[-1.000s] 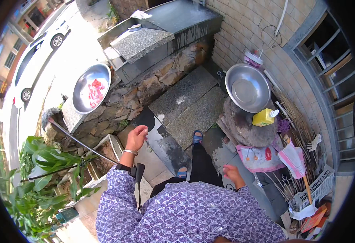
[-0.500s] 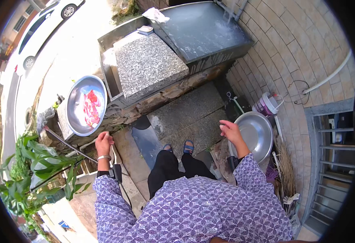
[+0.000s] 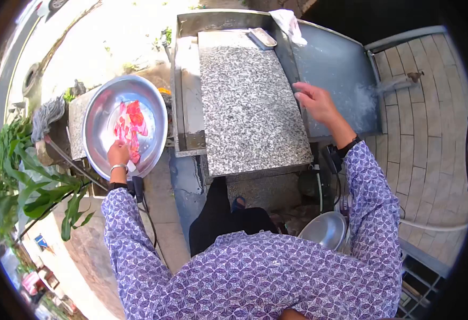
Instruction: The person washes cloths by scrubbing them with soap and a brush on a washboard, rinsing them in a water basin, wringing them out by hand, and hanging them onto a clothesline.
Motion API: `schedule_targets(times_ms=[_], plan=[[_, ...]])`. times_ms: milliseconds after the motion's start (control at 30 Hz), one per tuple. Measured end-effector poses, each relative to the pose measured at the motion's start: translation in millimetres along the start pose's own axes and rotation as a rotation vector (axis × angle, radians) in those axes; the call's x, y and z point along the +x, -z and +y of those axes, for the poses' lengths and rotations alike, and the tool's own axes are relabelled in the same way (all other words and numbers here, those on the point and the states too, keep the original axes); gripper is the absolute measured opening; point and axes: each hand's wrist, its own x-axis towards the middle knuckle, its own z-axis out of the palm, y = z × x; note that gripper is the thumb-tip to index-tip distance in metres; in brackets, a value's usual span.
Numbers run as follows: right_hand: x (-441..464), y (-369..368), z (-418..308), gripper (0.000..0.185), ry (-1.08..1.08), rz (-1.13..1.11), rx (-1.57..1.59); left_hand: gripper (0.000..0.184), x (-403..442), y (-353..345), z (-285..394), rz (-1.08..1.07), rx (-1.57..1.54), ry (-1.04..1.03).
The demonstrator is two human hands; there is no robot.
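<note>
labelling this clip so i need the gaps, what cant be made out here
All in the head view:
- Left hand's hold on the red bundle: its own back hides the fingertips
- Lower basin's near side: behind the shirt
- One foot: hidden under slab or clothing
- Car: cut off by the top edge

Single head cam, worn by the person, looking forward and steeply down. Patterned sleeves (image 3: 373,197) fill the near edge, both hands mid-range, granite slab (image 3: 247,104) ahead, metal basin (image 3: 98,128) at left, tiled wall (image 3: 421,133) at right. Round dark border; no second view to share.
</note>
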Motion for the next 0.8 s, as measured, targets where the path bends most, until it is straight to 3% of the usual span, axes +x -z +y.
schedule_targets(times_ms=[133,267,333,367,500,600,633,700,733,800], plan=[[125.0,-34.5,-5.2,0.038,0.035,0.003,-0.201,0.035,23.3,-12.0,8.3,-0.174,0.344,0.189],[213.6,-73.2,3.0,0.045,0.111,0.081,-0.447,0.041,21.8,-4.9,29.0,-0.265,0.352,0.281],[260.3,-91.6,33.6,0.051,0.184,0.098,-0.556,0.049,16.7,0.5,36.7,-0.236,0.382,0.232],[279.9,-98.0,41.6,0.056,0.142,0.059,-0.641,0.043,9.3,-2.9,35.6,-0.145,0.401,0.213],[322.4,-115.7,36.7,0.055,-0.030,-0.159,-0.901,0.028,10.5,-16.0,6.8,-0.104,0.279,0.286],[325.7,-127.8,40.6,0.047,-0.155,-0.017,-0.981,0.021,7.5,-15.5,-7.7,-0.076,0.231,0.278],[327.6,-122.7,29.8,0.045,-0.199,-0.114,-1.002,0.021,7.1,-13.9,-13.4,-0.077,0.232,0.285],[327.0,-116.8,43.2,0.047,-0.149,-0.035,-0.901,0.018,7.5,-8.6,-24.1,-0.008,-0.186,0.399],[327.4,-111.8,49.2,0.049,-0.104,0.055,-0.793,0.018,9.7,-2.1,-19.5,-0.005,-0.192,0.392],[330.9,-103.3,56.0,0.056,-0.267,0.048,-0.894,0.021,12.3,16.5,-15.2,-0.056,-0.645,0.633]])
